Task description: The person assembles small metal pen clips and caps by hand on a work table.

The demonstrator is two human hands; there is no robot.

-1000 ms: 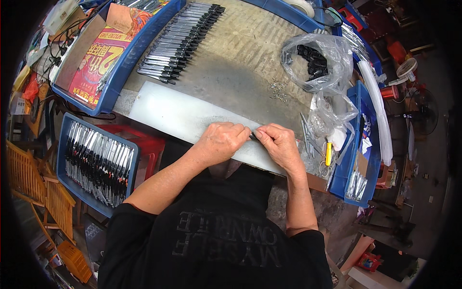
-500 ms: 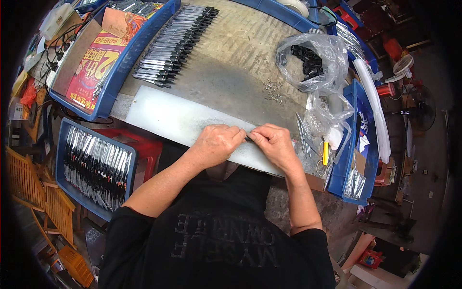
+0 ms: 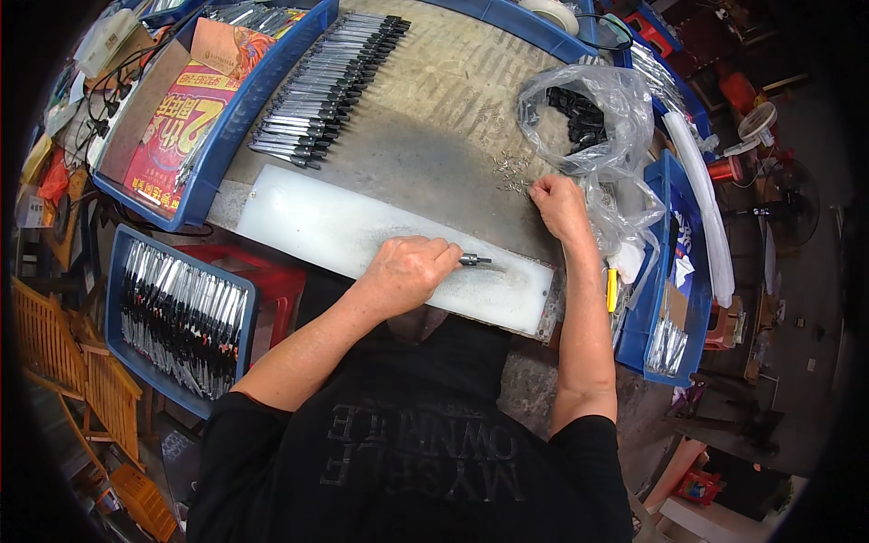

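My left hand (image 3: 409, 269) is closed around a pen (image 3: 473, 260), whose dark front end sticks out to the right past the fingers. It rests over a long white board (image 3: 303, 210) at the table's near edge; the rest of the pen is hidden in the fist. My right hand (image 3: 563, 210) is at the scattered small metal pieces (image 3: 510, 166), its fingertips pinched together beside them. Whatever is between those fingertips is too small to make out. Just beyond, an open clear plastic bag (image 3: 631, 101) holds black parts (image 3: 579, 119).
A neat row of pens (image 3: 330, 86) lies at the far left of the table. Blue trays (image 3: 210, 122) stand along the left side, with another blue tray (image 3: 683, 339) at right. A yellow-handled tool (image 3: 612, 290) lies near the right edge. A lower tray (image 3: 113, 299) is full of pens.
My right hand has left the pen's front end and moved right and away from me to the small metal pieces. The left hand stays in place with the pen.
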